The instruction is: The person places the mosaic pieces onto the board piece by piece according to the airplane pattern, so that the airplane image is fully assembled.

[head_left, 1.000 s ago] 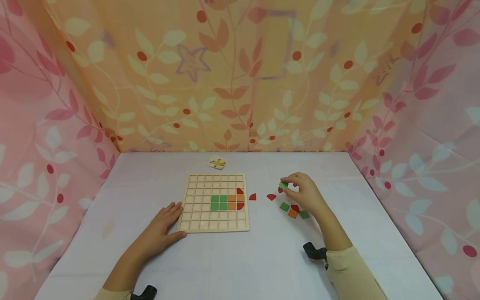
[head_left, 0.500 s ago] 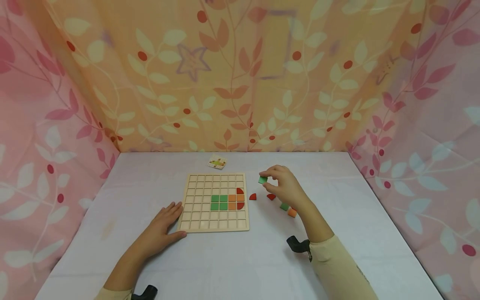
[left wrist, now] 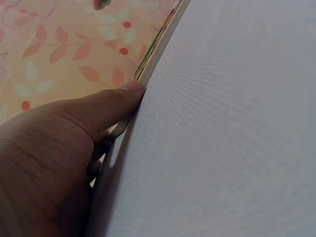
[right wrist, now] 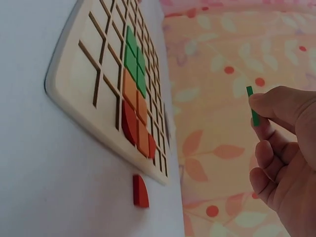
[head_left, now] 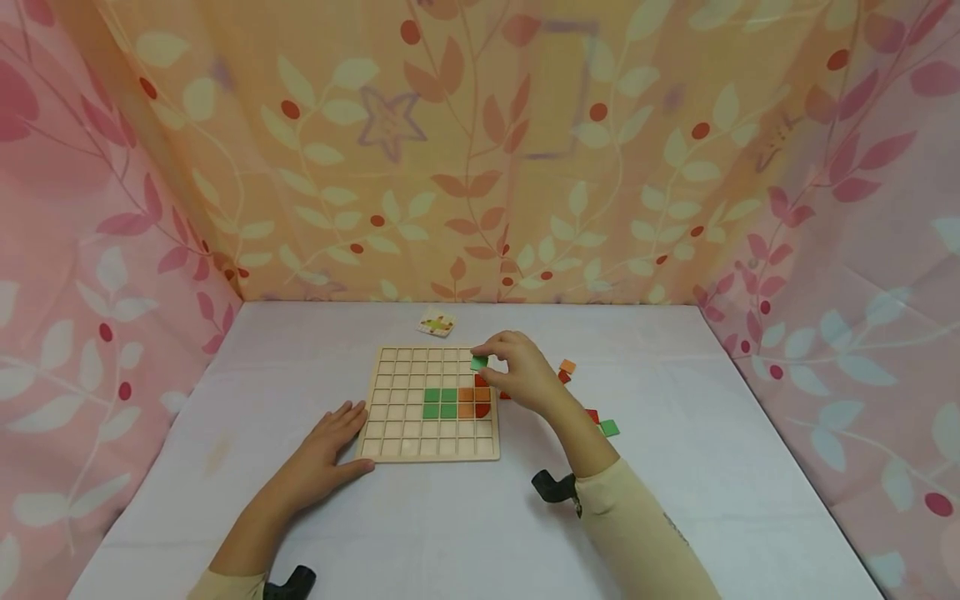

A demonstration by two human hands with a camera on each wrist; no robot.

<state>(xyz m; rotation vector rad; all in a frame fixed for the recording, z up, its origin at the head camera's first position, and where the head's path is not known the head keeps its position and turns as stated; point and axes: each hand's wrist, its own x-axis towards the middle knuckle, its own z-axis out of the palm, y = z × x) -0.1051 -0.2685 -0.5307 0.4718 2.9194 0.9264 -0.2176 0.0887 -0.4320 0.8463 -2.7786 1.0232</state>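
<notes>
My right hand (head_left: pixel 521 375) pinches a green square tile (head_left: pixel 478 363) between thumb and fingertips, over the upper right part of a wooden grid board (head_left: pixel 397 429). The right wrist view shows that tile (right wrist: pixel 253 106) edge-on, apart from the board. Several green squares (head_left: pixel 440 403), three orange squares (head_left: pixel 466 402) and two red quarter-circles (head_left: pixel 482 410) lie in the board's cells. My left hand (head_left: pixel 326 450) rests flat at the board's lower left corner, fingers along the left side. In the left wrist view its thumb (left wrist: pixel 111 106) touches the board's edge.
Right of the board lie a loose orange tile (head_left: pixel 567 367), red pieces (head_left: pixel 592 415) and a green tile (head_left: pixel 610 427); my right hand and wrist hide others. A red quarter-circle (right wrist: pixel 140 191) sits beside the board's edge. A small patterned card (head_left: pixel 437 322) lies behind the board.
My right hand has carried the green tile leftward from the loose pieces to over the board's upper right. An orange tile has come into view behind it. My left hand stays put.
</notes>
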